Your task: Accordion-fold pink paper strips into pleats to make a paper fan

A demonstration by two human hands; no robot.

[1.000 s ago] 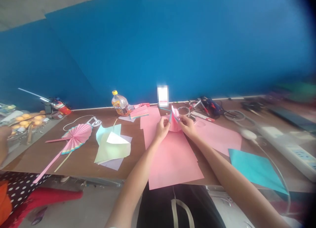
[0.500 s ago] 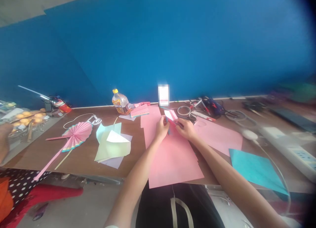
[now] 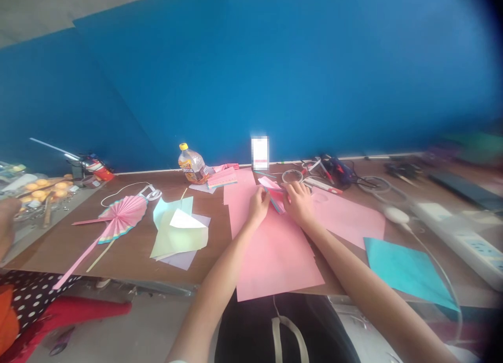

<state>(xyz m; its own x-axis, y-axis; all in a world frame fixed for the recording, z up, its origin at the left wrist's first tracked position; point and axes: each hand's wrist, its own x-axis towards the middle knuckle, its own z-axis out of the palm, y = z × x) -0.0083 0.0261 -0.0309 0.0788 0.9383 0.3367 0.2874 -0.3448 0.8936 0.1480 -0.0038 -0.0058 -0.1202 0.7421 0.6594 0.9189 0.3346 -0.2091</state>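
A small pleated piece of pink paper [image 3: 276,196] with a blue edge and a pale back lies between my two hands, over the large pink sheets. With fingers pinched together, my left hand [image 3: 258,206] grips its left edge. My right hand [image 3: 299,201] rests on its right side, fingers stretched forward and slightly apart, with the fingertips touching the paper. Part of the pleats is hidden under the right fingers. Beneath both hands the large pink sheet [image 3: 275,258] reaches the table's front edge.
A pink paper fan [image 3: 123,216] and loose coloured sheets [image 3: 178,240] lie left. Behind stand a bottle [image 3: 192,165] and a phone-like blurred rectangle [image 3: 260,153]. At right are a tape roll [image 3: 293,176], a teal sheet [image 3: 408,271] and a power strip [image 3: 463,242]. Another person's hand [image 3: 7,221] shows far left.
My right hand has gone from pinching the paper to lying flatter over it, fingers stretched out. The pleated paper has tipped down lower, and the left hand keeps its pinch.
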